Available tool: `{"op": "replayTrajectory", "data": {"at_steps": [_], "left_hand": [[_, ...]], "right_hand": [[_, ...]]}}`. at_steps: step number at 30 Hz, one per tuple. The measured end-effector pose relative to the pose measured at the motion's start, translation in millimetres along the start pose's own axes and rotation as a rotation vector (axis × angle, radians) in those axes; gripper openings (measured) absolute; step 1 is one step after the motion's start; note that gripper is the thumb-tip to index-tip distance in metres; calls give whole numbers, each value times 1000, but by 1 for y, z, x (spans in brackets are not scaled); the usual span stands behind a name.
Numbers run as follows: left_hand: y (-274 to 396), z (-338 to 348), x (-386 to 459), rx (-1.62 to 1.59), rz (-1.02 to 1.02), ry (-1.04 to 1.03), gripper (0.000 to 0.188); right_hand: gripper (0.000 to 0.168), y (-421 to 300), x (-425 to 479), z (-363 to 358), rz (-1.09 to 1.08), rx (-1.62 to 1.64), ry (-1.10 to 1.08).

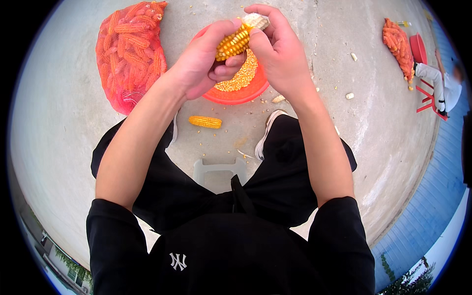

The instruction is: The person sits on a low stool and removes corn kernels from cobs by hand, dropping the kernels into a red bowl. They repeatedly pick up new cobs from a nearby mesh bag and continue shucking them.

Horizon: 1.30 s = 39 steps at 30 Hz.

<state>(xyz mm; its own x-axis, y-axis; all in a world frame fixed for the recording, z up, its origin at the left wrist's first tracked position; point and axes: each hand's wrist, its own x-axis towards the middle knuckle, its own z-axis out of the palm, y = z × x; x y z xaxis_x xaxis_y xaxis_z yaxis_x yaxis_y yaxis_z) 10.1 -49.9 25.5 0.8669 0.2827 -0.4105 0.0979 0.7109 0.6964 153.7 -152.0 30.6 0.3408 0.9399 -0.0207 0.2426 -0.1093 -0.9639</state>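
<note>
My left hand [208, 55] grips the kernel-covered part of an ear of corn [233, 42], its thumb on top and fingers curled beneath. My right hand [280, 48] is around the other end, where the bare white cob shows; its thumb presses at the edge of the kernels. Below both hands stands a red plastic basin [239, 99] with loose yellow kernels [241, 79] in it. A whole yellow ear of corn [205, 122] lies on the concrete between my feet. My left fingers are partly hidden behind the ear.
A red mesh sack of corn ears [131, 55] lies left of the basin. Cob pieces [349, 96] and kernels are scattered on the concrete. A stool edge [220, 166] shows between my legs. Far right, another person [450, 86] sits by a second sack [398, 46] and basin [418, 48].
</note>
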Motion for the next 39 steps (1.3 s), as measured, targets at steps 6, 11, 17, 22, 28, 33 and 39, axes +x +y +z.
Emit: {"op": "replayTrajectory", "data": {"at_steps": [6, 11, 17, 22, 28, 33, 39], "left_hand": [[-9, 6, 2, -19, 32, 10, 41], [-12, 1, 0, -112, -7, -6, 39], [5, 0, -7, -99, -55, -29, 43], [22, -5, -9, -150, -177, -88, 45], [16, -7, -10, -164, -222, -93, 52], [12, -8, -9, -159, -219, -90, 53], [8, -4, -6, -112, -250, -32, 53]], "right_hand": [[36, 7, -4, 24, -71, 24, 160], [36, 13, -1, 23, -100, -35, 120], [38, 17, 9, 5, -227, -21, -8], [33, 7, 9, -4, -426, -106, 28], [31, 14, 6, -1, -261, 26, -74], [32, 10, 5, 0, -244, -62, -31], [36, 21, 8, 8, -230, -28, 12]]}}
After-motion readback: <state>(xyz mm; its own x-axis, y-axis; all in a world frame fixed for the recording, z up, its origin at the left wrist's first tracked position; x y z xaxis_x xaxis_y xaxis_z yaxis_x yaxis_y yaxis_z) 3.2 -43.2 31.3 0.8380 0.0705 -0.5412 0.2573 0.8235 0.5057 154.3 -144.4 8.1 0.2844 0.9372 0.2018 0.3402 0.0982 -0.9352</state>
